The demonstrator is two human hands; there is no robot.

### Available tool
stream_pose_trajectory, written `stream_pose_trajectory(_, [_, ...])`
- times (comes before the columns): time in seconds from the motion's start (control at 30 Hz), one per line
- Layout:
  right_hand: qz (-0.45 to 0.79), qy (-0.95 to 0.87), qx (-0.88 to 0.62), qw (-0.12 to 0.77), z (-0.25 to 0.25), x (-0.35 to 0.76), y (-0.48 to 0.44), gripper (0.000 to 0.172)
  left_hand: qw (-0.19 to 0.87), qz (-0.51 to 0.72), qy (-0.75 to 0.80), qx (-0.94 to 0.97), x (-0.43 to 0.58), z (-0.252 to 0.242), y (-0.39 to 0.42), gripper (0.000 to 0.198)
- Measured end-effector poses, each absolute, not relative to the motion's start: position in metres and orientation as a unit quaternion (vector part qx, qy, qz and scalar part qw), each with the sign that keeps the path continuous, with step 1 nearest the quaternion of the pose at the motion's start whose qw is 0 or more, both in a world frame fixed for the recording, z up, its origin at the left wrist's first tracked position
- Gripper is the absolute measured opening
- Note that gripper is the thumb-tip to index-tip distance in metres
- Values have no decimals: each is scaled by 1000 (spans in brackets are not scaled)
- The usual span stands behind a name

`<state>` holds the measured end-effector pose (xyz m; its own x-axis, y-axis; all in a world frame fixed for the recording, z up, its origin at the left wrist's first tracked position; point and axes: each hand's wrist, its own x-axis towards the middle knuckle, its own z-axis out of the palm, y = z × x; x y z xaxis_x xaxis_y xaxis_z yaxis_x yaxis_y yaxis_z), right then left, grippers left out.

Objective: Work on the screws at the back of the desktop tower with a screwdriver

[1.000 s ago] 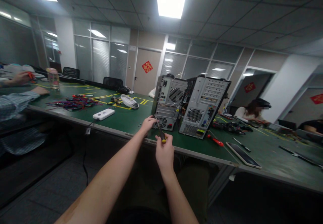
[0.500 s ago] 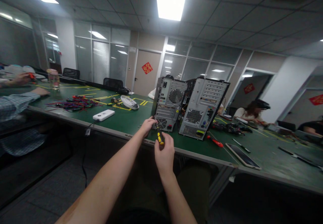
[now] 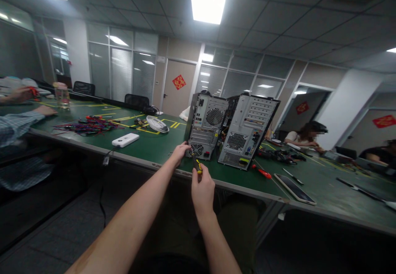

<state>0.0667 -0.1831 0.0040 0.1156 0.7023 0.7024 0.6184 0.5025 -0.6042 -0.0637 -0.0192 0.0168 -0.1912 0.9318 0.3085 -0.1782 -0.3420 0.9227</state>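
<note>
Two grey computer cases stand upright on the green table (image 3: 161,148), rear panels facing me: the left case (image 3: 206,125) and the right case (image 3: 247,129). My right hand (image 3: 202,189) is closed around a black and yellow screwdriver (image 3: 196,165), whose tip points at the lower rear corner of the left case. My left hand (image 3: 181,150) rests with curled fingers against that same lower left corner, beside the small fan grille. Whether those fingers pinch anything is too small to tell.
On the table lie a red-handled screwdriver (image 3: 262,172), a phone (image 3: 294,183), a white box (image 3: 125,139), a white dish (image 3: 157,124) and a heap of coloured wires (image 3: 88,125). Other people sit at the far left (image 3: 18,121) and far right (image 3: 305,136).
The view has shifted slightly. My right hand with the screwdriver moved a little down and stays at the left case's lower corner; my left hand has kept its place.
</note>
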Motion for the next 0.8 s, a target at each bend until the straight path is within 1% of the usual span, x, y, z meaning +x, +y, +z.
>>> stream_pose_trajectory(0.2, [85, -650, -511, 556, 7, 65, -184, 33, 415, 658, 387, 495, -63, 21, -24, 16])
stream_pose_trajectory(0.37, [137, -638, -498, 571, 11, 63, -182, 36, 421, 655, 367, 509, -63, 20, -25, 19])
stream_pose_trajectory(0.57, [164, -635, -487, 577, 14, 63, -181, 37, 411, 658, 351, 524, -64, 19, -25, 19])
stream_pose_trajectory(0.67, [157, -629, -493, 580, 11, 65, -180, 39, 415, 664, 343, 519, -64, 19, -24, 19])
stream_pose_trajectory(0.8, [94, -644, -491, 579, 10, 67, -181, 38, 423, 669, 335, 511, -64, 17, -22, 17])
